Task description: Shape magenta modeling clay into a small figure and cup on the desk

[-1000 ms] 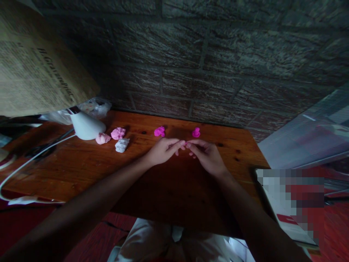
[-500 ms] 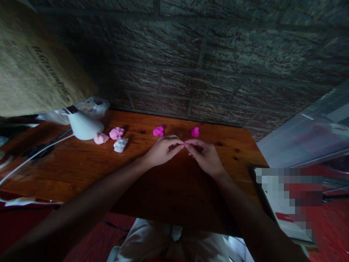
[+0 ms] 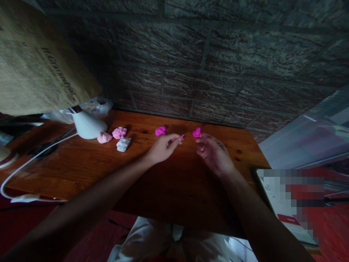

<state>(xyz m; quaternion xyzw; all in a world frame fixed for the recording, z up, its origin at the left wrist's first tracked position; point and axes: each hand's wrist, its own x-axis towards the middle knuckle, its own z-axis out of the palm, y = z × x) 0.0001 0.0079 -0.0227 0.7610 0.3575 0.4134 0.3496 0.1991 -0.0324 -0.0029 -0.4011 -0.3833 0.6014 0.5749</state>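
Pinched between the thumb and forefinger of my left hand point(image 3: 165, 146) is a small bit of bright pink clay point(image 3: 183, 136). My right hand point(image 3: 215, 153) is apart from it, fingers loosely curled and spread, with nothing visible in them. Its fingertips are close to a bright pink clay lump point(image 3: 196, 132) on the table; I cannot tell whether they touch it. Another bright pink lump point(image 3: 160, 130) lies just behind my left hand. Farther left sit a pink lump point(image 3: 119, 132), a paler pink lump point(image 3: 104, 137) and a white lump point(image 3: 123, 144).
A lamp with a white base point(image 3: 89, 125) and printed paper shade point(image 3: 46, 69) stands at the left of the wooden table point(image 3: 131, 174). Its white cable point(image 3: 35, 158) loops over the edge. A stone-patterned wall point(image 3: 180, 83) rises behind; a framed item point(image 3: 272, 193) is at right.
My hands have separated; the right moved away to the right and its fingers opened. The small pink clay bit stays in my left hand. The view has shifted slightly.
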